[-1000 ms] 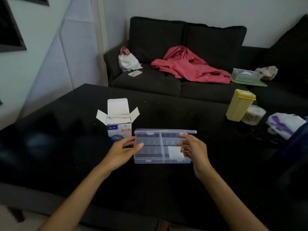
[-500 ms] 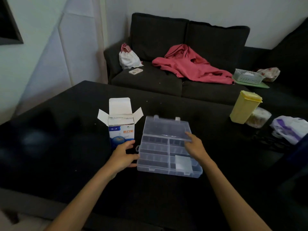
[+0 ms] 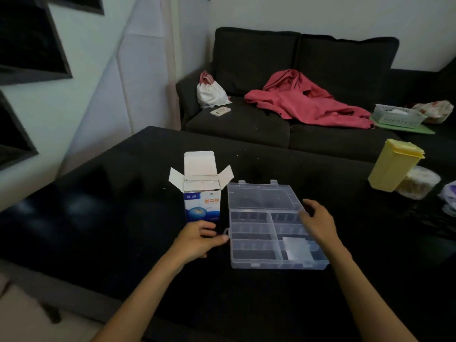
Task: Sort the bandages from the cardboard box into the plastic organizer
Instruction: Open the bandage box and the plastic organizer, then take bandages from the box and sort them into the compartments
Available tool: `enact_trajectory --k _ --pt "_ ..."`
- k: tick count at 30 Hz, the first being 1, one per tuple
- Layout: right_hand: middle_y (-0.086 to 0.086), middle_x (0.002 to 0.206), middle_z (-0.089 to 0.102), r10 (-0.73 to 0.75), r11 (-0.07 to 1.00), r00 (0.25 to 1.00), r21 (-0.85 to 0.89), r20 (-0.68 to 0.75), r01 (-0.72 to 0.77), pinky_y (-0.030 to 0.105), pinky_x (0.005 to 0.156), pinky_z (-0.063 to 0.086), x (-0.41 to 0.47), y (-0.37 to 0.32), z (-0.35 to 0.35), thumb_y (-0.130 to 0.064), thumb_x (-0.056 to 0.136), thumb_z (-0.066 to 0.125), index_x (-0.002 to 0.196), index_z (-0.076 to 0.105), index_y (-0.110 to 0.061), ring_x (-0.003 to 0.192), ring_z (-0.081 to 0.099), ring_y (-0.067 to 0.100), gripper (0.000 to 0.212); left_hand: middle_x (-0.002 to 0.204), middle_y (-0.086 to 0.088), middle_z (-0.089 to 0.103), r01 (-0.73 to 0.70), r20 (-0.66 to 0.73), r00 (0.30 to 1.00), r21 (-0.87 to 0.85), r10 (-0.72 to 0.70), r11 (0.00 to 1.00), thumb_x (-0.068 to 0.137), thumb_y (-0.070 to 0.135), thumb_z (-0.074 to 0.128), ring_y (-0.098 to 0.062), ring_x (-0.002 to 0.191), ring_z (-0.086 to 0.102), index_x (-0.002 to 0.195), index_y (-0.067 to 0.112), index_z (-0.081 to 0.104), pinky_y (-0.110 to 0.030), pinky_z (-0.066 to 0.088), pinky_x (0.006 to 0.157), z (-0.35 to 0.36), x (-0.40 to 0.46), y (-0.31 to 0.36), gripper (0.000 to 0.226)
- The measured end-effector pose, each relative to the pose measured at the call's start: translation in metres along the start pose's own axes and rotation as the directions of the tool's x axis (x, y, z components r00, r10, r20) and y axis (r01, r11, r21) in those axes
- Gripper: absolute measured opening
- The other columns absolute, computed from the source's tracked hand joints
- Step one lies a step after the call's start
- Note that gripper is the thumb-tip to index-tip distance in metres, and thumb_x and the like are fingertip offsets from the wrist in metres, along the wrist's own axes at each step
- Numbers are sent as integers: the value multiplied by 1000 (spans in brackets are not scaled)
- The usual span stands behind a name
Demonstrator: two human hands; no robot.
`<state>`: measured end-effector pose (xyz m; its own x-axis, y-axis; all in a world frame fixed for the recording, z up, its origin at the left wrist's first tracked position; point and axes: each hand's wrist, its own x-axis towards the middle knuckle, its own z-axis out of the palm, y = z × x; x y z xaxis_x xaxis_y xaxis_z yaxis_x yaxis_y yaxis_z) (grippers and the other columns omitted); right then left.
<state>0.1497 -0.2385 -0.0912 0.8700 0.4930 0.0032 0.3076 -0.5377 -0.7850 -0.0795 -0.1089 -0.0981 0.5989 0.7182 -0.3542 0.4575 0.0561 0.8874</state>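
Black table [image 3: 98,230], glossy, its far edge running along the front of a dark sofa [image 3: 283,124] and its near edge cutting across below both forearms; open dark surface lies left of the left hand and in front of both hands toward the sofa. Plastic organizer [image 3: 251,243] sits flat between the two hands, lid [image 3: 264,197] swung fully open and lying flat on the table on the far side, latch tabs pointing away. Left hand [image 3: 197,241] rests at the organizer's left wall, fingers loosely curled with fingertips touching the small side handle; it holds nothing that can be made out. Right hand [image 3: 318,224] lies over the organizer's right edge near the hinge line, fingers spread and relaxed, nothing pinched. Organizer tray is split by a long centre divider with several cross compartments on each side; a pale flat square piece [image 3: 296,250] sits in the near right compartment, just below the right hand; whether it is a bandage cannot be told. The other compartments look dark and bare. Cardboard box [image 3: 202,201], white and blue, stands upright just beyond the left hand and beside the lid's left edge, top flaps spread open; thin stacked edges show at its mouth, contents otherwise hidden. Well to the right of the right hand, a yellow lidded container [image 3: 392,164] stands near the table's right side with a clear round tub [image 3: 417,183] touching behind it.
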Motion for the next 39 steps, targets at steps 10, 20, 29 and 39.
enact_trajectory --k 10,20,29,39 --pt "-1 140 45 -582 789 793 -112 179 604 32 110 30 -48 -91 61 -17 97 46 136 44 -24 131 37 13 39 145 -1 42 -207 -339 933 -236 119 949 73 37 77 -21 130 43 146 21 28 -37 43 99 -42 18 23 89" --pt "1 109 55 -797 545 598 -328 84 772 18 78 36 -24 -141 78 -16 89 61 115 64 -18 100 48 12 27 128 -7 57 -133 -278 960 -322 41 937 103 29 28 -15 104 55 117 16 54 -34 47 88 -49 18 28 32" --pt "-3 126 46 -502 498 498 -235 707 835 23 85 42 -21 -155 72 -29 86 65 127 57 -19 104 45 8 43 121 -16 57 -80 -238 971 -314 3 946 101 20 36 -28 113 56 95 11 57 -43 49 94 -54 -5 16 24" --pt "11 109 67 -385 394 464 -313 798 864 37 85 55 -32 -173 79 -30 87 64 114 64 -5 97 63 21 37 98 -3 57 -44 -203 978 -414 -46 909 102 21 34 -12 92 54 84 17 51 -29 48 79 -58 -15 16 25"
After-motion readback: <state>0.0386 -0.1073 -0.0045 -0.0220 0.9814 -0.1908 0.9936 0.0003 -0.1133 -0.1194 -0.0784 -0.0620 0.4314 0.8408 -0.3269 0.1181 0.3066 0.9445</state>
